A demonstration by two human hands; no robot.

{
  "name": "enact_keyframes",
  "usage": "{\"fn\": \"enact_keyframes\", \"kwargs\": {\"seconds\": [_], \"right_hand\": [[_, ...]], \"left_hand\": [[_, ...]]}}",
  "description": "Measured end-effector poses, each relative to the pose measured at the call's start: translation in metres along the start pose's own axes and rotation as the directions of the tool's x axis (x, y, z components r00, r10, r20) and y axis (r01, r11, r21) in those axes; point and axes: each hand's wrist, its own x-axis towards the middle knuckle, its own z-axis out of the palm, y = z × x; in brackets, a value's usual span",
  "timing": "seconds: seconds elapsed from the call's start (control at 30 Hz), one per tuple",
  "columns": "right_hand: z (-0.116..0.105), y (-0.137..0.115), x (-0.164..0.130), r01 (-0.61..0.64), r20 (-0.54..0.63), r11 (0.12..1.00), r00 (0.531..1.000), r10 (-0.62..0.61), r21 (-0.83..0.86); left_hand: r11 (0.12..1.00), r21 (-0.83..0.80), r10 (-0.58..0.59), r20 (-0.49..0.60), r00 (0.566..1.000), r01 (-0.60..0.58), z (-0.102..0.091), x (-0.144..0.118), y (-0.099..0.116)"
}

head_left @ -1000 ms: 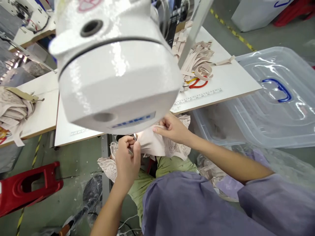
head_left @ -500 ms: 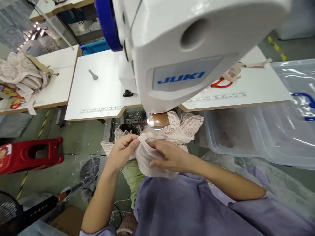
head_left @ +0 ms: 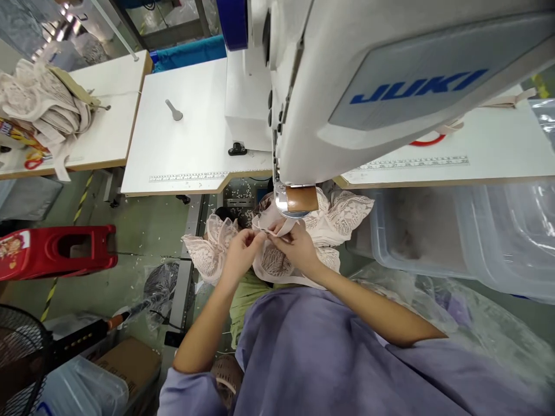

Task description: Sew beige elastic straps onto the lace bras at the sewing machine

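Observation:
A pale pink lace bra (head_left: 277, 264) lies across my lap under the sewing machine (head_left: 321, 147), its cups spread to both sides. My left hand (head_left: 243, 249) is closed, thumb and forefinger pinching the bra's edge just in front of the machine's needle area. Close beside it, my right hand (head_left: 300, 249) grips the same edge with its fingertips, and the two hands almost touch. Lace cups (head_left: 347, 214) rest right of the machine head, and another lace part (head_left: 210, 248) hangs to the left of my left hand. The needle itself is hidden.
White table sections (head_left: 182, 144) flank the machine, with a ruler strip (head_left: 186, 177) along the front edge. Clear plastic bins (head_left: 416, 254) stand at right. A red stool (head_left: 60, 251) and a fan (head_left: 19, 352) are at left. Piled lace garments (head_left: 47, 110) lie on the neighbouring table.
My right hand has drawn in from across the fabric to pinch its edge beside my left hand. The bra has been opened out, showing its lace cup. The head view has shifted.

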Motion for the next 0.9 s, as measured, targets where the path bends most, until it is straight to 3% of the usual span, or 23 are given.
{"fn": "enact_keyframes", "kwargs": {"seconds": [0.1,0.17,0.3,0.4,0.53,0.77,0.83,0.9], "right_hand": [[-0.008,0.006,-0.011,0.218,0.108,0.938,0.975,-0.196,-0.269],[-0.018,0.005,-0.016,0.25,0.19,0.905,0.963,-0.194,-0.345],[-0.036,-0.012,-0.018,0.28,0.207,0.884,0.955,-0.214,-0.373],[-0.038,-0.028,-0.011,0.382,0.192,0.831,0.924,-0.332,-0.404],[-0.036,-0.036,-0.002,0.351,0.159,0.849,0.936,-0.313,-0.395],[-0.035,-0.019,-0.006,0.365,0.105,0.804,0.927,-0.359,-0.47],[-0.033,-0.012,-0.009,0.422,0.107,0.763,0.897,-0.428,-0.489],[-0.039,-0.002,-0.006,0.518,0.182,0.678,0.844,-0.504,-0.521]], "left_hand": [[0.993,-0.12,-0.011,0.032,0.999,0.015,0.019,-0.003,-0.005],[0.987,-0.158,0.008,-0.018,1.0,-0.011,0.023,-0.007,0.0],[0.992,-0.109,0.06,-0.062,0.996,-0.067,0.018,-0.018,0.02],[0.986,-0.167,0.017,0.042,0.999,-0.01,0.017,-0.024,0.033],[0.971,-0.224,-0.05,0.138,0.989,0.08,0.017,-0.025,0.038],[0.997,-0.066,-0.028,0.146,0.989,0.038,0.02,-0.016,0.032],[0.999,0.032,-0.016,0.122,0.992,0.012,0.026,-0.011,0.032],[0.988,0.15,0.01,0.082,0.997,-0.023,0.032,-0.006,0.033]]}}
